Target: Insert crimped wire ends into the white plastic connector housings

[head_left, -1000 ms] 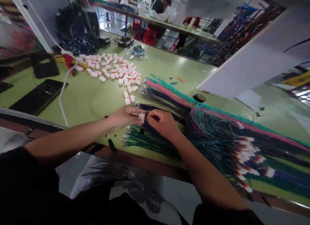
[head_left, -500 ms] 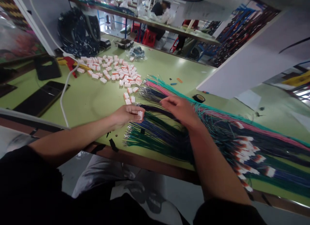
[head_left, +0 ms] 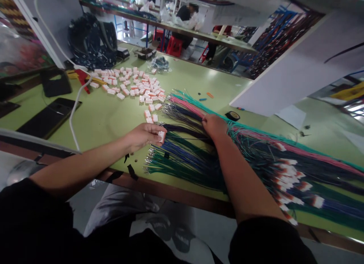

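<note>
Orange-and-white connectors (head_left: 145, 86) and wires (head_left: 184, 157) coloured teal, pink, blue and green are seen against a pale green worktop (head_left: 108, 118); upper left, a dark bag (head_left: 90, 42) is flecked with white.

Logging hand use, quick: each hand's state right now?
Left hand: closed, holding a small, blocky white-and-orange plastic connector.
Right hand: fingers curled near long, thin grey wires; whether it grips one cannot be told.

Both hands (head_left: 145, 135) (head_left: 215, 125) extend forward, apart (left pinching, right curled).
</note>
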A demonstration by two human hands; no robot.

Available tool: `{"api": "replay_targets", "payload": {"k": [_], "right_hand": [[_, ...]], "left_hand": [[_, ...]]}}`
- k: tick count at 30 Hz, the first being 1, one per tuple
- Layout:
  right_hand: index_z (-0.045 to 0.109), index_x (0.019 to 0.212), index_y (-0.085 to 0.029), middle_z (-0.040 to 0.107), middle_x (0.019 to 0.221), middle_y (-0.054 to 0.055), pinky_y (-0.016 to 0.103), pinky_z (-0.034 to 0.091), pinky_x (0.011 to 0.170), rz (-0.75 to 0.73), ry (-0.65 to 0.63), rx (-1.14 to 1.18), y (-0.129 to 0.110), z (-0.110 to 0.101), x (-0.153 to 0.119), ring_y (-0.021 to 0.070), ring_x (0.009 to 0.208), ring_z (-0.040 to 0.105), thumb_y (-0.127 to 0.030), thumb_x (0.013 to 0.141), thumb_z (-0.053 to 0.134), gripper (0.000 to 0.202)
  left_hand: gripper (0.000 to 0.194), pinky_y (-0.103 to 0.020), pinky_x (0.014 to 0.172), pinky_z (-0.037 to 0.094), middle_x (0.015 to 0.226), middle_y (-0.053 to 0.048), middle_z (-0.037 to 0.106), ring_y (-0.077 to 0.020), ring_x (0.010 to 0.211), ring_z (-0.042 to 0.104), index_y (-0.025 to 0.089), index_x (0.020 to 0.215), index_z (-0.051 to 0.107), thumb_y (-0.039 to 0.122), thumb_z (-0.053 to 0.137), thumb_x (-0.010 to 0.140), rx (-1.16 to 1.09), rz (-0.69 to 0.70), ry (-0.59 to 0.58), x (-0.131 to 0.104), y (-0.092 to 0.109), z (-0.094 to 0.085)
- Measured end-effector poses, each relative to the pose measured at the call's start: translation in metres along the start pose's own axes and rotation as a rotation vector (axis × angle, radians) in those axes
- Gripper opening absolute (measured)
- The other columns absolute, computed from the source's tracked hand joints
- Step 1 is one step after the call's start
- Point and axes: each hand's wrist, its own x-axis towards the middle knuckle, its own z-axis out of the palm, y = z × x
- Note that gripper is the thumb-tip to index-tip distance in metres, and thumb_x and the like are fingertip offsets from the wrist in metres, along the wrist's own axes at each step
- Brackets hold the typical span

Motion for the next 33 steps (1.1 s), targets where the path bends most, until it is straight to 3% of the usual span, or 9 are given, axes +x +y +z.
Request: {"api": "replay_targets", "payload": {"k": [5, 10, 12, 16, 20, 24, 28, 33], "right_hand": [[0.071, 0.083, -0.018, 0.07, 0.094, 0.013, 0.033, 0.042, 0.069, 0.1, -0.017, 0.131, 0.004, -0.005, -0.001, 0.0263, 0.086, 0.062, -0.019, 0.076, 0.048, 0.024], [0.066, 0.08, -0.019, 0.07, 0.09, 0.011, 0.031, 0.043, 0.072, 0.297, 0.171, 0.415, 0.013, -0.007, -0.001, 0.0237, 0.084, 0.06, -0.021, 0.074, 0.046, 0.021], [0.065, 0.085, -0.018, 0.069, 0.09, 0.01, 0.031, 0.043, 0.07, 0.307, 0.204, 0.508, 0.013, -0.006, -0.002, 0.0223, 0.082, 0.06, -0.023, 0.075, 0.046, 0.022], [0.067, 0.087, -0.018, 0.069, 0.084, 0.006, 0.031, 0.043, 0.071, 0.077, 0.061, 0.542, 0.005, -0.011, -0.006, 0.0211, 0.078, 0.06, -0.03, 0.074, 0.053, 0.023], [0.069, 0.09, -0.018, 0.067, 0.079, 0.003, 0.031, 0.043, 0.071, -0.106, 0.034, 0.684, -0.004, -0.023, -0.017, 0.0183, 0.074, 0.059, -0.033, 0.072, 0.057, 0.026], [0.067, 0.097, -0.02, 0.064, 0.076, 0.0, 0.028, 0.043, 0.064, -0.307, -0.207, 0.957, -0.02, -0.033, -0.032, 0.014, 0.066, 0.056, -0.038, 0.067, 0.064, 0.034], [0.067, 0.084, -0.019, 0.063, 0.07, 0.0, 0.026, 0.04, 0.058, -0.323, -0.347, 1.032, -0.036, -0.034, -0.039, 0.0109, 0.059, 0.051, -0.04, 0.07, 0.062, 0.026], [0.065, 0.076, -0.018, 0.061, 0.068, 0.0, 0.026, 0.039, 0.058, -0.362, -0.297, 1.026, -0.045, -0.032, -0.04, 0.0113, 0.061, 0.051, -0.039, 0.07, 0.062, 0.023]], "left_hand": [[0.025, -0.027, 0.064, 0.054, 0.065, 0.0, 0.065, -0.0103, 0.06, 0.062, 0.011, 0.082, 0.067, -0.002, 0.067, 0.06, -0.017, -0.009, 0.002, 0.0, 0.0, 0.002], [0.026, -0.028, 0.065, 0.054, 0.065, 0.0, 0.065, -0.0105, 0.06, 0.061, 0.011, 0.082, 0.067, -0.002, 0.067, 0.06, -0.012, -0.004, 0.006, 0.001, 0.0, 0.001], [0.025, -0.027, 0.064, 0.054, 0.064, 0.0, 0.065, -0.0104, 0.06, 0.062, 0.011, 0.082, 0.067, -0.001, 0.067, 0.06, -0.015, -0.004, 0.005, 0.001, -0.001, 0.001], [0.025, -0.026, 0.063, 0.054, 0.063, 0.0, 0.065, -0.0101, 0.058, 0.062, 0.01, 0.082, 0.066, -0.001, 0.067, 0.059, -0.02, -0.007, 0.003, 0.004, -0.002, 0.0], [0.028, -0.03, 0.067, 0.054, 0.065, 0.0, 0.064, -0.0102, 0.06, 0.061, 0.01, 0.087, 0.066, -0.001, 0.067, 0.061, -0.026, 0.002, -0.009, 0.007, -0.006, -0.002], [0.028, -0.028, 0.067, 0.053, 0.066, 0.001, 0.064, -0.0096, 0.061, 0.061, 0.01, 0.087, 0.064, -0.001, 0.066, 0.062, -0.008, 0.022, -0.018, 0.009, -0.007, -0.001], [0.029, -0.026, 0.065, 0.052, 0.067, 0.001, 0.065, -0.0093, 0.062, 0.061, 0.011, 0.088, 0.063, -0.001, 0.065, 0.062, 0.007, 0.069, -0.018, 0.008, -0.007, 0.0], [0.029, -0.027, 0.065, 0.052, 0.066, 0.001, 0.065, -0.0094, 0.061, 0.061, 0.011, 0.088, 0.063, -0.001, 0.065, 0.061, 0.01, 0.077, -0.029, 0.008, -0.006, 0.001]]}}
